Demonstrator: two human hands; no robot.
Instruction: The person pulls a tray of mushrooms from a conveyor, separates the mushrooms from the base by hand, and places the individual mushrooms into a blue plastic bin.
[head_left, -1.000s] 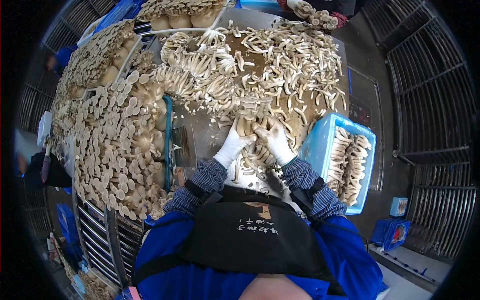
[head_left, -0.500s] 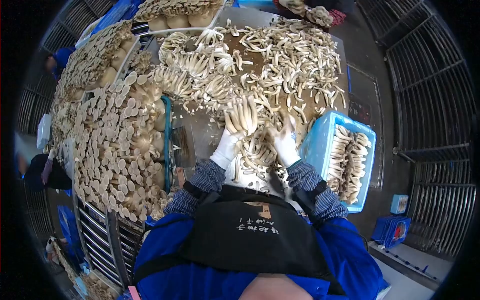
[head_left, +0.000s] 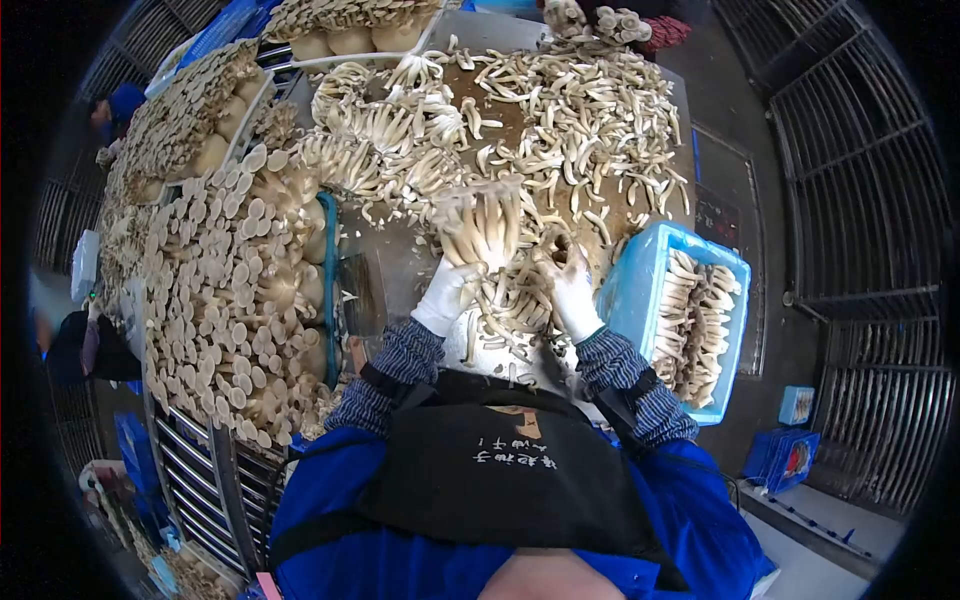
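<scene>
My left hand point(head_left: 447, 295), in a white glove, is closed around the base of a bunch of mushrooms point(head_left: 482, 232). The bunch's pale stems fan out away from me and its caps are blurred. My right hand point(head_left: 568, 285), also gloved and stained at the fingertips, is curled just right of the bunch; whatever its fingers hold, if anything, I cannot make out. Loose mushroom stems point(head_left: 520, 300) lie on the work surface below and between both hands. To the right stands a blue foam box point(head_left: 735, 345) with mushrooms laid in rows.
Large mushroom clusters point(head_left: 225, 290) crowd the left side, beside a teal-edged crate point(head_left: 331, 290). Separated bunches point(head_left: 385, 135) and scattered single mushrooms point(head_left: 590, 125) cover the metal table's far part. Another person's hand with mushrooms point(head_left: 620, 25) shows at the far edge. Barred racks point(head_left: 865, 160) line the right.
The bunch in my left hand has tilted slightly and its caps have come into view as a blur. My right hand's fingers have curled in more. The other person's mushrooms have shifted.
</scene>
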